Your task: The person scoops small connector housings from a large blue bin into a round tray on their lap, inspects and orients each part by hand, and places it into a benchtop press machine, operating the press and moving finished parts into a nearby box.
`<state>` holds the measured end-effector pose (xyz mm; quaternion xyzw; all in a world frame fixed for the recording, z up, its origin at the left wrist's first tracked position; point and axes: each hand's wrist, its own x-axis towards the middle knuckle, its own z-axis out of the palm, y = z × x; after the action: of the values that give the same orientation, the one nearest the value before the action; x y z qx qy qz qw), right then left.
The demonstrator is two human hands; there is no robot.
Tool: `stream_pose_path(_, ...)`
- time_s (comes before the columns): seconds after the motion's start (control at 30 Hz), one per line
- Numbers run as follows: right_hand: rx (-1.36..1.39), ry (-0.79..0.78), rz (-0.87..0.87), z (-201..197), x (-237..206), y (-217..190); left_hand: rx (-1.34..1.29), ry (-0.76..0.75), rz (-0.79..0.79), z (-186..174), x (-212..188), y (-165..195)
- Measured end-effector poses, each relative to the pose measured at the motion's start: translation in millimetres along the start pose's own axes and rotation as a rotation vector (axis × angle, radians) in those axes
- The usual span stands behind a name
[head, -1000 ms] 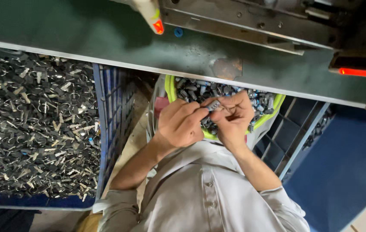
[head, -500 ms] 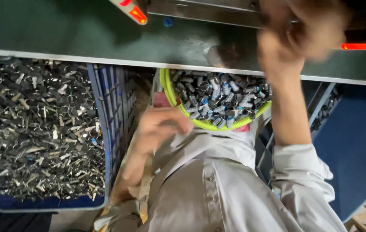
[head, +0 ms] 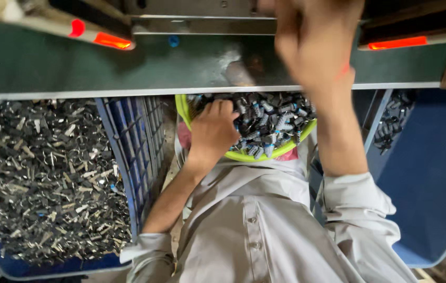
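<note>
Since half a second ago the right hand (head: 314, 50) has stayed raised over the green tabletop (head: 128, 68), now larger and more blurred near the camera, while the left hand (head: 213, 131) has moved from the lap forward into the yellow-green bowl (head: 244, 156).

The left hand lies palm down, fingers curled loosely into the heap of small dark parts (head: 273, 123) filling the bowl, which sits on the lap just under the tabletop's edge. Whether a piece is already pinched beneath the fingers cannot be told. The right hand is partly closed with fingers bunched, but blur hides whether it holds anything.

The parts look small, hard and light, black with pale metal or blue ends, loosely tangled together. They should be stiff and not fragile, though a single piece probably slips easily; a fingertip pinch across the dark body seems the surest hold.

To the left of the left hand stands a blue crate (head: 128, 152) heaped with similar dark and silvery pieces. Red lamps (head: 113, 40) glow on the machine beyond the right hand.
</note>
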<state>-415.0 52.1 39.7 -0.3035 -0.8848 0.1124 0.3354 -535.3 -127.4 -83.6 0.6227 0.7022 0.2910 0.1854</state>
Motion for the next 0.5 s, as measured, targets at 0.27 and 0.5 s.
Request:
stream_pose_path(0.27, 0.396, -0.175, 0.125, 33, -123, -53, -0.582, -0.041, -0.378, -37, -20, 5)
stream_pose_path(0.5, 0.495, -0.033, 0.279, 30, -146, -56, -0.592, 0.196, 0.174, -80, 1, 31)
